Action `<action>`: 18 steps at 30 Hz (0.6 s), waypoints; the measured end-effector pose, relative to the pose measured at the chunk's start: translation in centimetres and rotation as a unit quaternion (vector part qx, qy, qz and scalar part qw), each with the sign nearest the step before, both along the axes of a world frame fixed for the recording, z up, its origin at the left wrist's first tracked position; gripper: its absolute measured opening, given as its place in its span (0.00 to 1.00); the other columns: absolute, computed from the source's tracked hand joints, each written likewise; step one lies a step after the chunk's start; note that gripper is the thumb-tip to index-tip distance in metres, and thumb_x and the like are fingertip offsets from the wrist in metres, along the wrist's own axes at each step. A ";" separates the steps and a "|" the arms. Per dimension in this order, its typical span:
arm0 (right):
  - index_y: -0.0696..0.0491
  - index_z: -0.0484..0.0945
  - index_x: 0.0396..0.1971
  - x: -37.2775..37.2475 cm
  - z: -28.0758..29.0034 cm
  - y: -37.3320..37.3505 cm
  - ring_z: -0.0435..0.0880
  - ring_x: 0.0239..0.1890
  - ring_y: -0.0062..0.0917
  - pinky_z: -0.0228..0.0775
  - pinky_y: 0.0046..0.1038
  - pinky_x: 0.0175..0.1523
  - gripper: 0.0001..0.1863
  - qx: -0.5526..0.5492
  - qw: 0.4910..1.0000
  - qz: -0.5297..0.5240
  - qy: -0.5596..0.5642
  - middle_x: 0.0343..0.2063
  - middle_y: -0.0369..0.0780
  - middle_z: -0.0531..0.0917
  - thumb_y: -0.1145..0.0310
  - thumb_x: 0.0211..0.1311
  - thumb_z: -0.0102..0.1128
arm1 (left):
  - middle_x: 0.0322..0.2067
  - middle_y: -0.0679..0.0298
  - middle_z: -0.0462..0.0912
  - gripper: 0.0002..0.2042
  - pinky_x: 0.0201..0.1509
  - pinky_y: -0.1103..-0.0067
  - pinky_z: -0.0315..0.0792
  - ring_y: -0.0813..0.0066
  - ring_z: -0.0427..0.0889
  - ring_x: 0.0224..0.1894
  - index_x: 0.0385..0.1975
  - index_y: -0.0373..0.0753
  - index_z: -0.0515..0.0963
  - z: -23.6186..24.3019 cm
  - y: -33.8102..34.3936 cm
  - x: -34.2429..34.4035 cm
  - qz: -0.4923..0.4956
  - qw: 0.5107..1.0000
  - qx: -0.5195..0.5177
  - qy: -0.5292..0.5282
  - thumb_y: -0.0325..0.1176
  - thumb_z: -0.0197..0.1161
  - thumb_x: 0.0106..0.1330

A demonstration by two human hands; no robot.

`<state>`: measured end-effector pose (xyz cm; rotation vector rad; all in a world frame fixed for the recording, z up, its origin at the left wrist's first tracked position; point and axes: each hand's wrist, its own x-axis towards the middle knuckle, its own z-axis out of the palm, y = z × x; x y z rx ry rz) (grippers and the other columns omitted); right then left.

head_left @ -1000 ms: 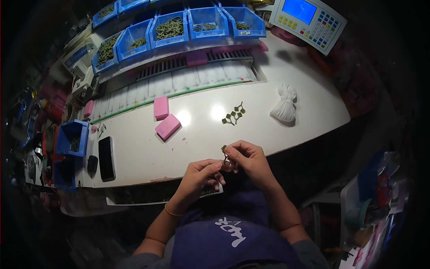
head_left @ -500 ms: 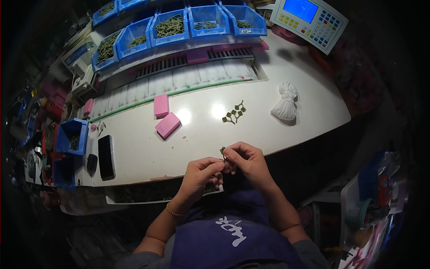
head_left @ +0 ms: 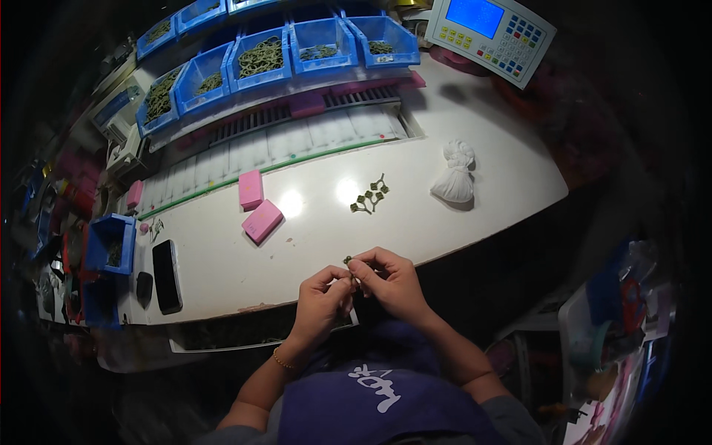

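Left of the left grip (head_left: 322, 302), a black phone (head_left: 167, 277) is lying, two pink blocks (head_left: 263, 221) resting farther forward. Forward and right of the right grip (head_left: 389, 282), a white bundle (head_left: 454, 184) is sitting, a keypad panel (head_left: 491, 37) standing beyond.

Your bare left forearm (head_left: 265, 382) and right forearm (head_left: 456, 352) slant inward from the lower edge. Your left hand (head_left: 319, 302) and right hand (head_left: 389, 283) come together between them, fingers curled, each thumb bent toward its index finger in a pinch, fingertips close together.
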<state>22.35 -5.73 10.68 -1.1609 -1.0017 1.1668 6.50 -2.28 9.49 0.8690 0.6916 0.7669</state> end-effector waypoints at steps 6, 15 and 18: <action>0.57 0.83 0.35 2.4 0.4 2.6 0.80 0.31 0.24 0.73 0.26 0.36 0.09 0.022 0.966 -0.018 -0.257 0.29 0.37 0.83 0.65 0.65 0.65 | 0.25 0.68 0.82 0.08 0.28 0.86 0.71 0.86 0.76 0.24 0.38 0.33 0.83 0.9 -1.8 -2.3 -0.026 0.972 0.049 0.229 0.32 0.65 0.67; 0.54 0.79 0.32 4.9 -3.0 7.4 0.77 0.42 0.35 0.72 0.37 0.46 0.10 0.044 0.747 -0.218 -0.626 0.35 0.40 0.78 0.62 0.63 0.62 | 0.27 0.52 0.84 0.07 0.33 0.72 0.76 0.59 0.85 0.29 0.33 0.34 0.84 -2.5 -3.1 -7.0 0.064 0.776 0.342 0.526 0.31 0.68 0.61; 0.54 0.77 0.33 4.9 -4.0 7.8 0.77 0.42 0.35 0.72 0.37 0.47 0.09 0.031 0.706 -0.225 -0.670 0.36 0.41 0.78 0.64 0.64 0.60 | 0.26 0.56 0.86 0.08 0.32 0.76 0.75 0.67 0.85 0.27 0.36 0.33 0.85 -1.6 -2.6 -5.8 0.079 0.844 0.323 0.420 0.31 0.67 0.63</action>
